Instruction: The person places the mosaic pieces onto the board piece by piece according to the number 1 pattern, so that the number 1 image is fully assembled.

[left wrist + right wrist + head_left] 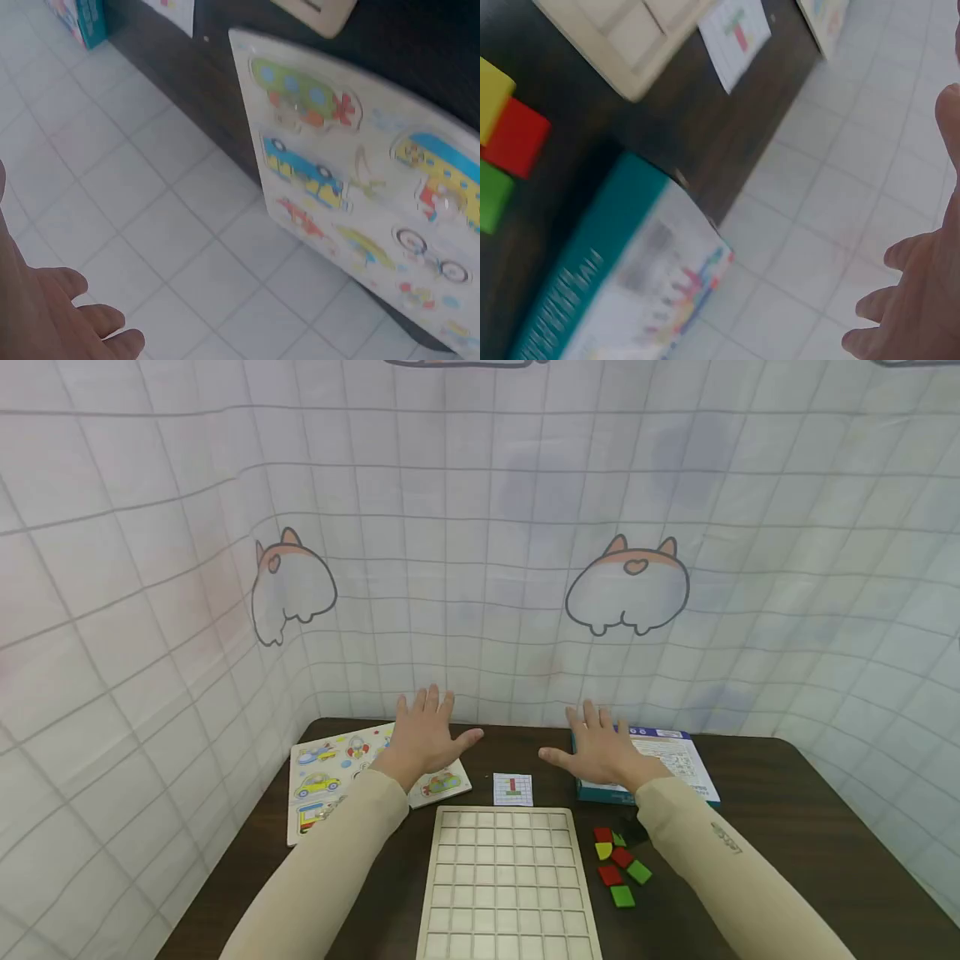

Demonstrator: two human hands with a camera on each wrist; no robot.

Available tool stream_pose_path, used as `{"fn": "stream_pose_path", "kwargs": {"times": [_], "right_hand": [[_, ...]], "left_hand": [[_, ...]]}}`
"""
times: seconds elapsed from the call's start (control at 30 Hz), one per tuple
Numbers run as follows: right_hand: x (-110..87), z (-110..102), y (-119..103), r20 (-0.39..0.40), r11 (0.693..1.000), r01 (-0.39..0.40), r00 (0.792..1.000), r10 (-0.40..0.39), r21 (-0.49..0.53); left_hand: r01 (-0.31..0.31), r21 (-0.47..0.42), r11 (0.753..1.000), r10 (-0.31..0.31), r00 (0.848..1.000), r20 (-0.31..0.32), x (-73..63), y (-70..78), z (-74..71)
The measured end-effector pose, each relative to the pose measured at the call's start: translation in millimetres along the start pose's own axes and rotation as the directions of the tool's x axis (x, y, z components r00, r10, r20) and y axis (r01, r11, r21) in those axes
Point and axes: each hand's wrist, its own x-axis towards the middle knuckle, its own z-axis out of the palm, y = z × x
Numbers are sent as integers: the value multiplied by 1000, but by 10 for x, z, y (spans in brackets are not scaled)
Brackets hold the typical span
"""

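My left hand (426, 735) is held out palm down with its fingers spread, over the right part of a picture puzzle board (330, 781) with vehicle pieces. Its fingers hold nothing. Mirroring it, my right hand (603, 752) reaches over a teal-edged box (678, 762), fingers straight and apart, with nothing in them. Between the arms lies a wooden grid tray (504, 810) of square cells. A small paper card (513, 789) with a red and green figure sits behind the tray. In the right wrist view, my right hand (922, 300) appears apart from the box.
Right of the tray, several loose tiles lie on the dark table (780, 827), among them a yellow tile (603, 851), a red tile (611, 876) and a green tile (622, 896). A white gridded curtain (480, 568) with animal drawings surrounds the table's back and sides.
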Motion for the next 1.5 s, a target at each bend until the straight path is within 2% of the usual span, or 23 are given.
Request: {"fn": "stream_pose_path", "kwargs": {"times": [0.23, 0.37, 0.53, 0.67, 0.8, 0.93, 1.03, 1.17, 1.37, 1.5], "right_hand": [[-327, 388, 14, 16, 997, 39, 999, -40, 63], [-520, 537, 88, 10, 994, 51, 999, -52, 99], [-718, 677, 157, -24, 984, 64, 998, -61, 165], [-863, 773, 217, -61, 977, 36, 998, -24, 210], [-974, 859, 262, -110, 971, -20, 993, 47, 237], [-1059, 921, 305, -157, 961, -111, 975, 154, 254], [-1096, 961, 349, -159, 948, -173, 962, 221, 268], [-1101, 1003, 365, -133, 939, -219, 956, 261, 266], [-1082, 1045, 317, -103, 930, -275, 946, 307, 246], [-1063, 1070, 286, -126, 931, -271, 943, 308, 244]], "left_hand": [[-74, -2, 997, 74, 997, 3, -218, 196, 184], [-145, -62, 987, 147, 989, 23, -379, 297, 353], [-213, -99, 972, 221, 972, 82, -655, 320, 644], [-234, -173, 957, 253, 962, 101, -855, 288, 826], [-207, -264, 942, 237, 968, 86, -1036, 184, 934], [-165, -343, 925, 202, 976, 75, -1172, 63, 986], [-119, -418, 901, 165, 983, 75, -1238, -4, 1009], [-58, -488, 871, 107, 992, 74, -1297, -50, 1035], [-65, -520, 852, 88, 996, 20, -1337, -64, 1127], [-72, -582, 810, 67, 997, -31, -1362, -92, 1205]]}}
